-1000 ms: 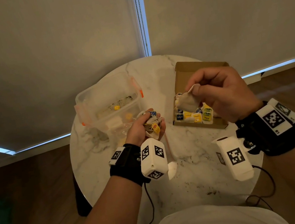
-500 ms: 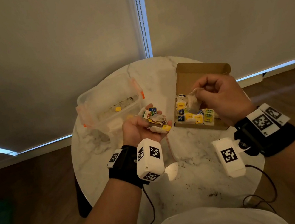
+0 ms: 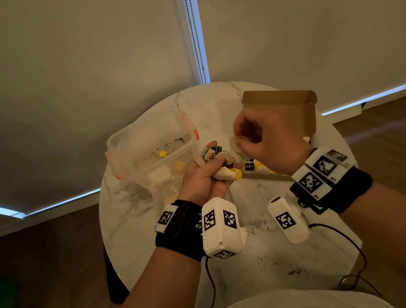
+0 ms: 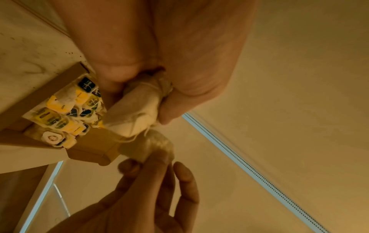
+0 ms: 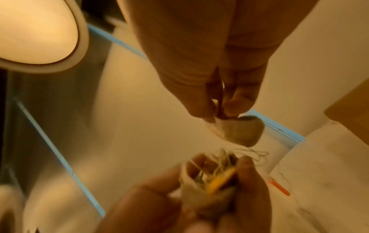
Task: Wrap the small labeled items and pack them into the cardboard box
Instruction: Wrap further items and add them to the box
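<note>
My left hand [image 3: 202,178] clutches a crumpled bunch of soft tea bags [image 3: 221,162] with stringy paper tags. My right hand [image 3: 266,140] pinches one limp, papery tea bag [image 5: 237,130] above the round marble counter [image 3: 140,232], beside the brown cardboard box [image 3: 307,111] of packed bags.

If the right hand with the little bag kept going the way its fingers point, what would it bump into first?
Most likely the bunch of tea bags held in the left hand. The right hand pinches one tea bag just beside that bunch, fingers aimed toward it. Depth is hard to judge, so it might pass just above.
</note>
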Tool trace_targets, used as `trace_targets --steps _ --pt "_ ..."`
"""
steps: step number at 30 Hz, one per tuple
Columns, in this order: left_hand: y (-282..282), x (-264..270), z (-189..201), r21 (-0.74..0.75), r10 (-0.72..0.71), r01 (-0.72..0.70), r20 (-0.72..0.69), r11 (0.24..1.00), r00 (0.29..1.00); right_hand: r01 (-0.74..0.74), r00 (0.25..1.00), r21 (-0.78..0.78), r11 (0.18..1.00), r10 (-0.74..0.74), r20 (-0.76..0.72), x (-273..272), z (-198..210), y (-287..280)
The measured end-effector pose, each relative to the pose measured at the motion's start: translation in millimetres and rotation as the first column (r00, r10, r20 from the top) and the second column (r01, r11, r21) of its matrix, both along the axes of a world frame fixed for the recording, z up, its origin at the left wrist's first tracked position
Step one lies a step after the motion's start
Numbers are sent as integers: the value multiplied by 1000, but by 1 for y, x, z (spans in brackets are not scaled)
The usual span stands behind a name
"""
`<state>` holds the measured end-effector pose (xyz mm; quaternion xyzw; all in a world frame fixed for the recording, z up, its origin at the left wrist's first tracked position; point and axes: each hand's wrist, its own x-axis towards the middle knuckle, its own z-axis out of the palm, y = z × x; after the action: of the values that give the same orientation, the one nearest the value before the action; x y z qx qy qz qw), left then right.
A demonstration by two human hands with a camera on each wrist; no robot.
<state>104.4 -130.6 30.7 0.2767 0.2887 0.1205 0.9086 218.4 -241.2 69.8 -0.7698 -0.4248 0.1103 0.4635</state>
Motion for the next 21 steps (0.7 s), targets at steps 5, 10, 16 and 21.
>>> trace_targets --steps 5,10,16,21 --pt "2 -1 -2 -54 -24 23 -30 998 999 -88 986 -104 991 102 133 -7 -4 15" --pt "5 1 -6 -86 1 -6 -56 996 998 -253 967 -191 949 247 -54 -10 -5 10" --pt "4 4 -11 -45 14 -19 -110 999 994 -374 924 -214 903 382 -3 -10 -9 -2" --pt "7 7 -11 -41 23 -29 -135 999 991 -347 933 -115 931 355 56 -10 -11 -9"
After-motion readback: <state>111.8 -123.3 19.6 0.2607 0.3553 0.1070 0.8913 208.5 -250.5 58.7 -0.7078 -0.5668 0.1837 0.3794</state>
